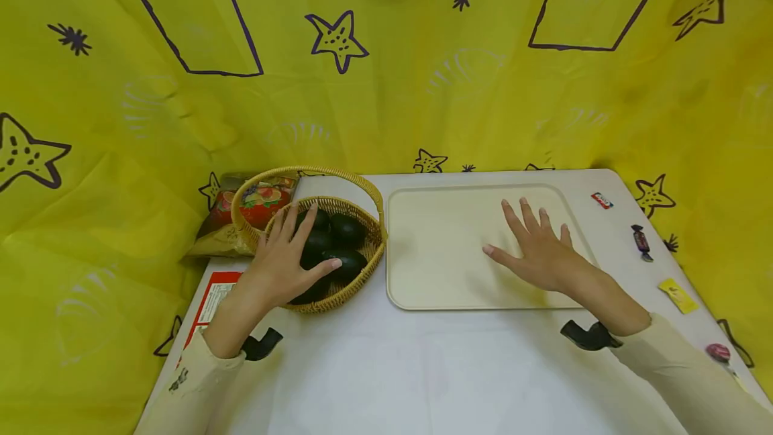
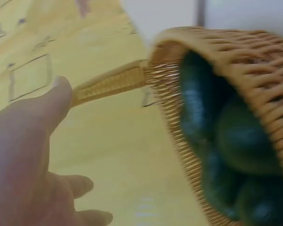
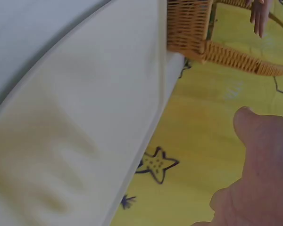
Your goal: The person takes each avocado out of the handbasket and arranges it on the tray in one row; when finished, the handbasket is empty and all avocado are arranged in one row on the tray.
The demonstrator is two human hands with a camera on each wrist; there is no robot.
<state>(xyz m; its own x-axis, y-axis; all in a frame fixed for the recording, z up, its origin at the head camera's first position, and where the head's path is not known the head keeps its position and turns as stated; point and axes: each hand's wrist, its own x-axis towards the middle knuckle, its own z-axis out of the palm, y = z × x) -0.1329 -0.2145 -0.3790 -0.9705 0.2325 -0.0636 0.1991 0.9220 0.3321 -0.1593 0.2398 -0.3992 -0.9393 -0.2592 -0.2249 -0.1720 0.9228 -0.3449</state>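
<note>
A wicker basket [image 1: 356,291] with a tall arched handle [image 1: 338,174] holds several dark green avocados [image 1: 347,230]. My left hand [image 1: 278,270] is spread over the basket's left side, its thumb overlapping an avocado in the head view. In the left wrist view, the left hand's thumb [image 2: 61,96] overlaps the handle's end, and nothing is gripped. To the right of the basket lies a cream rectangular tray [image 1: 447,247]. Above its right part my right hand [image 1: 540,257] has its fingers spread, holding nothing. That hand's shadow falls on the tray [image 3: 108,70] in the right wrist view.
Behind the basket's left side leans a red and gold fruit-printed bag [image 1: 266,203]. A red-and-white packet [image 1: 211,297] lies near the left edge. Along the right edge are wrapped candies [image 1: 641,242], a yellow packet [image 1: 678,295] and a lollipop [image 1: 718,353]. Yellow cloth [image 1: 386,106] surrounds the white table [image 1: 398,374].
</note>
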